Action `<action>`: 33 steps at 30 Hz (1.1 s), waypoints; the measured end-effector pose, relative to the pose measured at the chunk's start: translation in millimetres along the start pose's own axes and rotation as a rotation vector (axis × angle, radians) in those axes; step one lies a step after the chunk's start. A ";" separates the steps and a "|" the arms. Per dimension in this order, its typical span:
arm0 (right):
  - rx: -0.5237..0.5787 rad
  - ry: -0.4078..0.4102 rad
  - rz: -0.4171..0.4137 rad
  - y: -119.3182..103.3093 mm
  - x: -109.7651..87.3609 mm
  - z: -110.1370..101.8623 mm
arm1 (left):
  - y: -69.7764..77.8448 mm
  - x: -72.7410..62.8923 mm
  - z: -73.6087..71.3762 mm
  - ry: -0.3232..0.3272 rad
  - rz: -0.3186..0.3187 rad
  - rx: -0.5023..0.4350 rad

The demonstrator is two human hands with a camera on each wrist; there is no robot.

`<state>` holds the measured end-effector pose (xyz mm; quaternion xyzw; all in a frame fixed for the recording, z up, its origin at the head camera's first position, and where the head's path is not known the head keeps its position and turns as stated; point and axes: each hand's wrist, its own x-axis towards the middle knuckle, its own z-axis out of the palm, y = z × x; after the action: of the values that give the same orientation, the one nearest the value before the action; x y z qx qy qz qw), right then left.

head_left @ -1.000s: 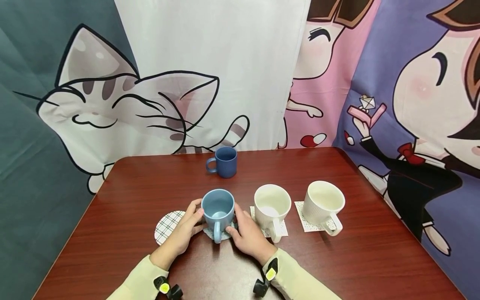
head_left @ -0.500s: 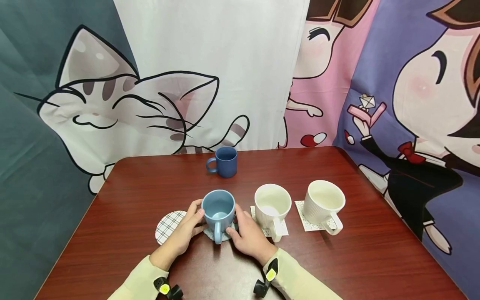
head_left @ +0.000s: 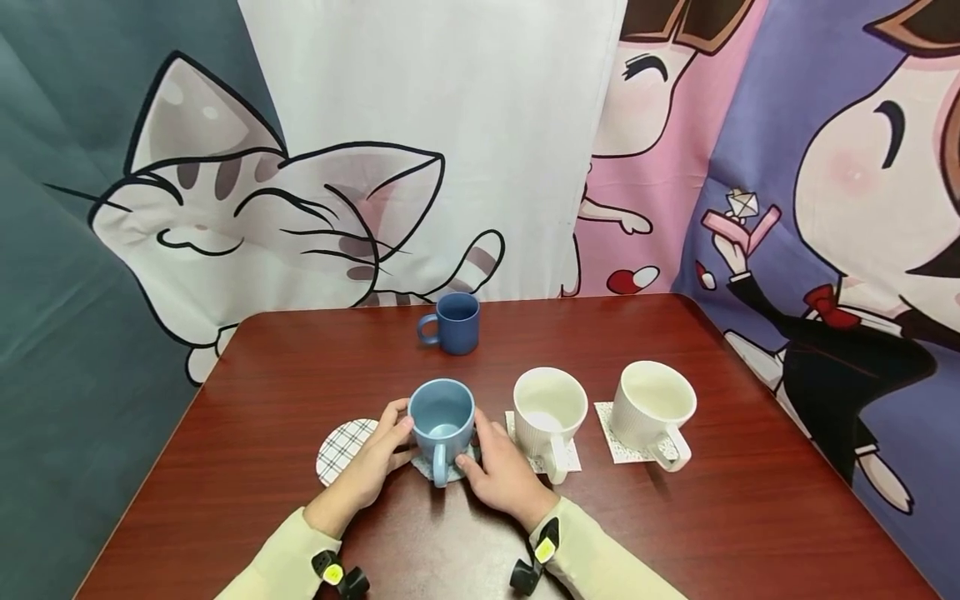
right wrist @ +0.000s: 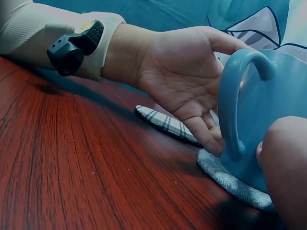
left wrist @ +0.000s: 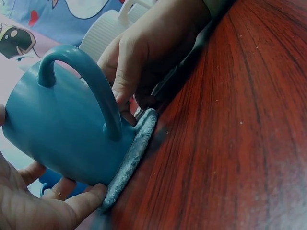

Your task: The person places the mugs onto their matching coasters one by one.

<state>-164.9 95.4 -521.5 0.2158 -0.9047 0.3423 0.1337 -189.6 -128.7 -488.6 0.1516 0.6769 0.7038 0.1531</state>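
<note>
A light blue mug stands on a round grey-blue coaster, its handle facing the person. My left hand holds the mug's left side, with the thumb near the rim and other fingers lower down by the coaster. From the other side, my right hand holds the mug low, its thumb beside the handle. In the left wrist view, fingertips of the left hand meet the mug's base at the coaster's edge. The far side of the right hand's fingers is hidden behind the mug.
Left of the mug lies a round plaid coaster. Two cream ribbed mugs, one nearer and one farther right, stand on square patterned coasters. A dark blue mug stands near the table's back edge, before a cartoon curtain.
The whole head view has shifted slightly. Both hands stay at the light blue mug, and no mug has visibly moved on the table.
</note>
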 end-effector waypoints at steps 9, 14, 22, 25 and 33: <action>0.026 0.003 0.037 -1.2 0.2 -1.8 | 1.6 3.2 1.8 0.026 -0.037 -0.034; 0.013 0.022 0.046 -2.5 -1.8 -1.1 | 7.4 4.0 -4.4 -0.029 -0.094 -0.031; -0.054 0.065 0.021 -6.4 -19.5 -7.1 | 30.0 2.3 -17.0 0.036 -0.169 0.072; -0.108 0.056 -0.047 -5.5 -26.8 -11.0 | 39.1 7.8 -24.9 0.091 -0.172 0.120; -0.153 0.042 -0.218 -3.7 -34.8 -18.1 | 58.1 60.6 -51.6 0.141 -0.186 0.147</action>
<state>-131.1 115.5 -519.8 0.2950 -0.8962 0.2603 0.2051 -266.8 -152.1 -432.1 0.0492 0.7467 0.6442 0.1580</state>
